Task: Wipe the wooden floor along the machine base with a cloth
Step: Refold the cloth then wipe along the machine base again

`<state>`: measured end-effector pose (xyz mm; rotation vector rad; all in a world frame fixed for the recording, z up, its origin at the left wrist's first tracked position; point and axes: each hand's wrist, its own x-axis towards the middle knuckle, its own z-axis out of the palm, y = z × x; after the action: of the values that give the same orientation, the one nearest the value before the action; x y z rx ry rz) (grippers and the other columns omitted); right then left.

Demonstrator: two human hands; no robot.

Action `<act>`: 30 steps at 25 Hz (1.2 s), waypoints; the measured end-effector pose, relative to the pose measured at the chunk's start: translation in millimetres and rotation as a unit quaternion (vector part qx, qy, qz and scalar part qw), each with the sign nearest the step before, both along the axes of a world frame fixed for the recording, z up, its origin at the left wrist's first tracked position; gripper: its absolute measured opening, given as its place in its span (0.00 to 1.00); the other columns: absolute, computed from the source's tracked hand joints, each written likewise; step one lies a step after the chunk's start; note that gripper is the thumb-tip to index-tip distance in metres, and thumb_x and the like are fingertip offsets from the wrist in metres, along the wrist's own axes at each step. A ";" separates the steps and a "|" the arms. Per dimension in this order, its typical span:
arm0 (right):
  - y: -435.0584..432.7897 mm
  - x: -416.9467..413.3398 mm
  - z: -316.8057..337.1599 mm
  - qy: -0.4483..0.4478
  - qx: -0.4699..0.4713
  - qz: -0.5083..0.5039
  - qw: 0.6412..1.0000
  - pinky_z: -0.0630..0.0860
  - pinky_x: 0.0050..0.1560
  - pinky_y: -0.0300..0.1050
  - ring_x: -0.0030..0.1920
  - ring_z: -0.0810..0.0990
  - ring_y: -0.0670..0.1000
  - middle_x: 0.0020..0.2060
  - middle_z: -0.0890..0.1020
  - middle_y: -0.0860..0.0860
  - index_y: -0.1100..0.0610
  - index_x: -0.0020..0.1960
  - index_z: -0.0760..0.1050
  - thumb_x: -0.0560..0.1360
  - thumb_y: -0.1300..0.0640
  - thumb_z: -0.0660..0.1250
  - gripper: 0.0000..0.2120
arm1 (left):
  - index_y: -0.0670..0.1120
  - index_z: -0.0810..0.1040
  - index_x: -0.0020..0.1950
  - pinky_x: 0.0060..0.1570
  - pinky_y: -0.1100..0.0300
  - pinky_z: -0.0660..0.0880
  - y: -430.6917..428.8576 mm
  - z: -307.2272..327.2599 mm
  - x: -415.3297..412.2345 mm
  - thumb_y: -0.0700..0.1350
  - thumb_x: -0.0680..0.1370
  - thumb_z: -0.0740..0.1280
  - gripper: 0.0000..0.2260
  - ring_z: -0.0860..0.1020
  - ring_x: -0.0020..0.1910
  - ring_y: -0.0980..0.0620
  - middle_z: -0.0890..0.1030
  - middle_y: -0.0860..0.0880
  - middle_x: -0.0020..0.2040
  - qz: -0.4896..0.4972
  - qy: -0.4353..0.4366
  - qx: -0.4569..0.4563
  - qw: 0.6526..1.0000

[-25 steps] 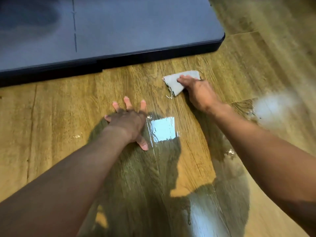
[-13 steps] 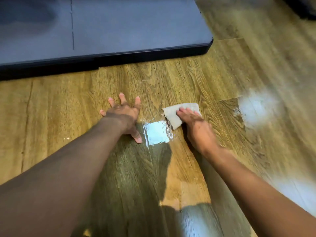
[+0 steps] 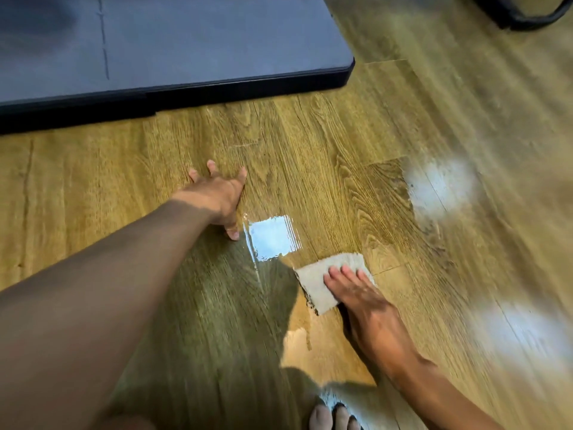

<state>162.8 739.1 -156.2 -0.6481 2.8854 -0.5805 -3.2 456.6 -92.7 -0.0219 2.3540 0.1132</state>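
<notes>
— Under your right hand (image 3: 361,301), what does the cloth (image 3: 322,282) look like?

— Pale beige, folded to a rough square, its near-left edge frayed and dark. Your fingers (image 3: 336,274) lie flat and straight on it, pressing it to the wooden floor (image 3: 310,156), well apart from the dark machine base (image 3: 192,88).

— And your left hand (image 3: 221,197)?

— Fingers spread, palm down on the planks, left of a bright glare patch (image 3: 273,237).

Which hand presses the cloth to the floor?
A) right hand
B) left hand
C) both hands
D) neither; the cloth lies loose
A: the right hand lies flat on the cloth, while the left hand is spread on the bare wooden floor, apart from it.
</notes>
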 end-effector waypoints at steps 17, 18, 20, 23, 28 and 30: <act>-55.7 -318.4 -3.1 0.003 0.092 -0.058 0.994 0.64 0.70 0.51 0.67 0.70 0.56 0.71 0.68 0.47 0.44 0.71 0.66 0.79 0.63 0.56 0.24 | 0.56 0.29 0.75 0.69 0.31 0.56 24.6 -7.2 -17.6 0.49 0.67 0.79 0.60 0.37 0.73 0.31 0.28 0.39 0.74 -0.025 -0.023 -0.006 0.999; -54.2 -331.6 -2.8 0.005 0.088 -0.071 0.994 0.65 0.69 0.52 0.66 0.71 0.57 0.70 0.70 0.49 0.43 0.70 0.66 0.80 0.61 0.56 0.22 | 0.56 0.29 0.75 0.69 0.31 0.56 25.0 -6.7 -17.6 0.48 0.67 0.78 0.60 0.37 0.73 0.30 0.28 0.39 0.74 -0.028 -0.022 -0.002 0.999; -53.3 -357.9 -1.0 -0.003 0.075 -0.103 0.992 0.66 0.67 0.48 0.64 0.72 0.60 0.67 0.73 0.54 0.43 0.69 0.68 0.79 0.58 0.57 0.20 | 0.55 0.30 0.76 0.68 0.30 0.57 25.6 -5.1 -19.8 0.47 0.67 0.78 0.59 0.38 0.73 0.29 0.29 0.38 0.74 -0.031 -0.020 0.004 0.999; -59.9 -376.1 -2.2 -0.037 0.056 -0.144 0.987 0.67 0.65 0.46 0.62 0.73 0.61 0.63 0.75 0.57 0.46 0.68 0.70 0.79 0.57 0.57 0.19 | 0.53 0.32 0.77 0.66 0.28 0.58 24.3 -4.2 -22.0 0.46 0.67 0.79 0.59 0.40 0.73 0.27 0.30 0.36 0.74 -0.039 -0.023 0.001 0.999; -50.6 -282.0 -13.3 0.021 -0.005 -0.142 0.990 0.63 0.70 0.44 0.70 0.68 0.52 0.69 0.71 0.50 0.51 0.70 0.68 0.80 0.60 0.55 0.20 | 0.54 0.33 0.77 0.67 0.30 0.59 21.2 -8.2 -20.7 0.46 0.66 0.79 0.59 0.41 0.73 0.28 0.32 0.36 0.75 -0.042 -0.015 -0.004 0.999; -36.4 -219.8 -10.6 0.038 -0.007 -0.111 0.993 0.59 0.73 0.50 0.72 0.65 0.52 0.71 0.68 0.51 0.53 0.72 0.66 0.77 0.69 0.55 0.25 | 0.54 0.33 0.77 0.68 0.31 0.58 22.4 -8.9 -21.2 0.46 0.66 0.79 0.59 0.40 0.73 0.28 0.32 0.37 0.75 -0.040 -0.008 -0.005 0.999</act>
<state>-57.0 702.7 -166.8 -0.3607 3.0501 -0.6171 -24.4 479.0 -101.7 0.0652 2.3366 0.0619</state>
